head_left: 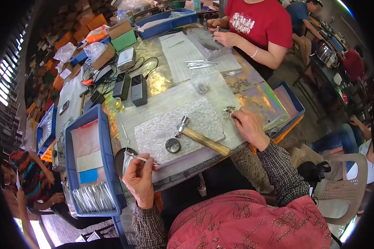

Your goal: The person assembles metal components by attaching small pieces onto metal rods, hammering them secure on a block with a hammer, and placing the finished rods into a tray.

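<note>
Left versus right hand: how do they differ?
The left hand pinches a slim pale rod; the right hand is at a pile of small metal parts. The left hand is front-left of the speckled slab, the right hand to its right. Both hands are bare.

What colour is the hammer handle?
The hammer handle is yellowish-brown, wood-toned; the head view, the only one, shows it.

Silvery rods (pixel 126 162), speckled grey slab (pixel 200 118)
</note>
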The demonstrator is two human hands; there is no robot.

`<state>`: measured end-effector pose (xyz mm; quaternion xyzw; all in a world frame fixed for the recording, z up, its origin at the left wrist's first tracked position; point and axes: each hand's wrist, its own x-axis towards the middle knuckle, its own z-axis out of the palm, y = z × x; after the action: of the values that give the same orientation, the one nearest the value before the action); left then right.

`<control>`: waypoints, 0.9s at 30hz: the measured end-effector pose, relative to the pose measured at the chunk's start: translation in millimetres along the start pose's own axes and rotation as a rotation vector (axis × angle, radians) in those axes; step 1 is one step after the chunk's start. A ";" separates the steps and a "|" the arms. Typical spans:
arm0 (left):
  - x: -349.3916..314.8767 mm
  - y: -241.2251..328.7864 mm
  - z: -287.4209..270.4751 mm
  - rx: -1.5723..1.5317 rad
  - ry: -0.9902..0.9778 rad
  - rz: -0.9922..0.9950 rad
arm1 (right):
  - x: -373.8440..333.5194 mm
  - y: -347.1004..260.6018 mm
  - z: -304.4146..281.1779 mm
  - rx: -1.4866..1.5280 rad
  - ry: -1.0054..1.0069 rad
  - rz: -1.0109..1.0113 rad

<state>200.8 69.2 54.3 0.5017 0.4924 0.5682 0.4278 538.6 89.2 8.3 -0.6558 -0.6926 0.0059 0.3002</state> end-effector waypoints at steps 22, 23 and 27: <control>-0.3 -2.0 2.3 0.052 -0.006 0.002 | 3.0 19.3 45.7 -0.153 -0.029 -0.131; -0.6 -2.4 1.9 0.051 -0.005 0.004 | 4.2 18.9 46.7 -0.159 -0.030 -0.154; -1.0 -3.4 0.8 0.072 -0.037 0.014 | 7.4 18.7 49.1 -0.218 -0.048 -0.185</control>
<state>201.6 68.8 50.8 0.5306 0.5011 0.5436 0.4146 535.0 117.6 -36.4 -0.6174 -0.7537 -0.0813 0.2100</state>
